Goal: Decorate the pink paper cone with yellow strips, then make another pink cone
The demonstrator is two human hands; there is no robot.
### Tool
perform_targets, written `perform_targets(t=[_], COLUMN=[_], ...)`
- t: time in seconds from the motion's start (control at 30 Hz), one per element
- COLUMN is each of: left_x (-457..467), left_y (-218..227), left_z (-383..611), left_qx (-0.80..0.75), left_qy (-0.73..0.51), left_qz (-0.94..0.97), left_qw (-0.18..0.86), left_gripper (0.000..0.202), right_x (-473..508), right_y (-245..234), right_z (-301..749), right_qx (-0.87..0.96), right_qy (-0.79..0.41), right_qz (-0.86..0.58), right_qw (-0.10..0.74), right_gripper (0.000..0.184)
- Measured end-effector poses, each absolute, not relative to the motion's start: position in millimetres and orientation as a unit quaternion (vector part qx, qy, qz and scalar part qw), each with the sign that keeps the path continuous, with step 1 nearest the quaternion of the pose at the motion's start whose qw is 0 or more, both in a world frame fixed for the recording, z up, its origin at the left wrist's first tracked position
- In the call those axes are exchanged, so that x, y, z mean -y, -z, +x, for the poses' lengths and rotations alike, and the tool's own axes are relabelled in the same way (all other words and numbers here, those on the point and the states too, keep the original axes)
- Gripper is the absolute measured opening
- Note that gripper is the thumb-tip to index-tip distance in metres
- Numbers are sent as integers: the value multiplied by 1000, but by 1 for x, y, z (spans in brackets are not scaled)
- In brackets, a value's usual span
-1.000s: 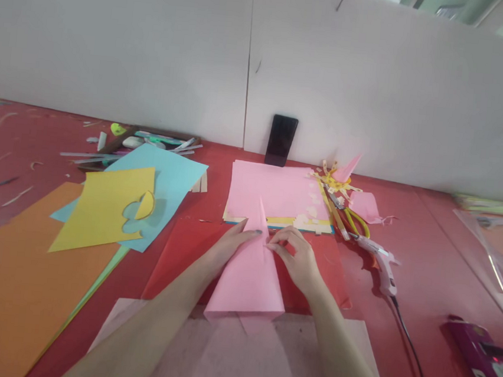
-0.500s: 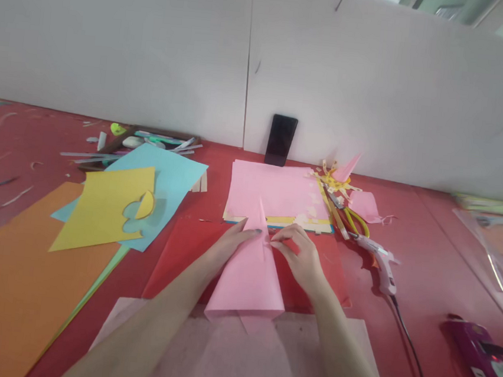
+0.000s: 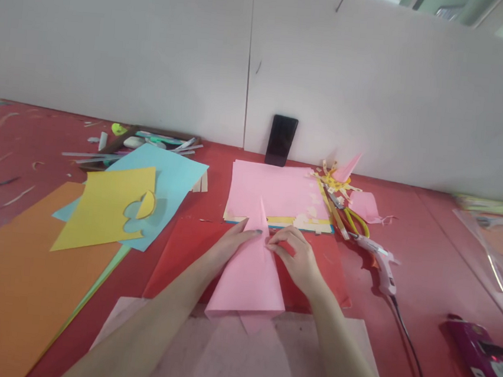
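Observation:
A pink paper cone point(image 3: 249, 283) lies in front of me, its narrow tip pointing away and its wide mouth toward me. My left hand point(image 3: 234, 239) grips its left side, with the thumb lying across the top. On the other side, my right hand point(image 3: 295, 255) is closed, thumb and fingers pinched at the cone's overlapping edge near the upper part. Under the cone is a red sheet point(image 3: 183, 253). Beyond the tip lies a stack of pink paper point(image 3: 269, 184) with small torn bits at its right.
A glue gun point(image 3: 380, 260) and yellow-handled scissors point(image 3: 355, 219) lie to the right, by a purple power strip point(image 3: 479, 358). Yellow paper point(image 3: 103, 204), blue paper point(image 3: 177, 175) and orange paper point(image 3: 16, 272) spread at left. A black phone point(image 3: 281, 140) leans on the wall.
My right hand has shifted very slightly left along the cone's edge. The cone and my left hand have stayed almost still.

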State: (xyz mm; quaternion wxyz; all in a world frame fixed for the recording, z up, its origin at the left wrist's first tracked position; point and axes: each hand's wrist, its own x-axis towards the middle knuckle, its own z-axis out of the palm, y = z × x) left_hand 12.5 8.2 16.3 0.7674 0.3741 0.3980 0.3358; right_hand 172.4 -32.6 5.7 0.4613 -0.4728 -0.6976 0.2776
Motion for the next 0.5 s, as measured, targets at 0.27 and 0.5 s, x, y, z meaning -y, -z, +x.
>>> perform_targets(t=[0.27,0.5], left_x=[-8,-8], left_y=[-17,-17], left_z=[13,12], left_qx=[-406,-404], left_qy=[-340,-329], left_qz=[376,387], left_qw=[760,761], left_gripper=[41,39], right_x=[33,31], right_y=[-4,-4], right_z=[172,176], right_qx=[691,670], right_qy=[-270,-238], right_qz=[-494,-522], right_qw=[454,471], right_gripper=[8,10])
